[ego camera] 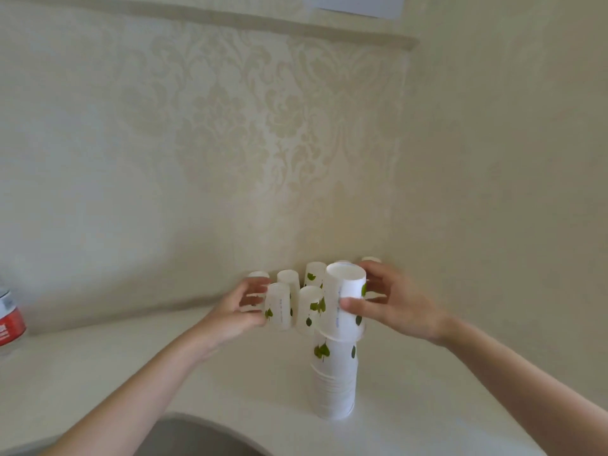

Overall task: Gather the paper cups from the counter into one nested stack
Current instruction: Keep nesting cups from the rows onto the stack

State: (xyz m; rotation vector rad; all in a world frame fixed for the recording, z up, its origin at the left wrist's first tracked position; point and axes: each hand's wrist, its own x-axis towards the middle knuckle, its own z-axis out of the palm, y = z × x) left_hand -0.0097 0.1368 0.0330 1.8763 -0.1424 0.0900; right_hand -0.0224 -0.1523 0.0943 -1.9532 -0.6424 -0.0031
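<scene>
The pale counter (98, 383) fills the lower half of the view, meeting a cream patterned wall (230, 126) at the back, with the curved rim of a grey sink (184, 436) at the bottom edge. Near the middle stands the nested stack (335, 380) of upside-down white paper cups with green leaf prints, its base resting on the counter. At the far left edge is part of a plastic bottle (10, 317) with a red and white label. Behind the stack, close to the wall, loose cups (311, 307) stand upside down in a small cluster (about six, though the blur makes the count unsure). The right hand (391, 307) is curled around the top cup (345, 304), thumb across its front, holding it over the head of the stack with its rim around the cup below. The left hand (237, 311) closes loosely on a single cup (279, 306) at the cluster's left side, fingers behind and thumb in front.
</scene>
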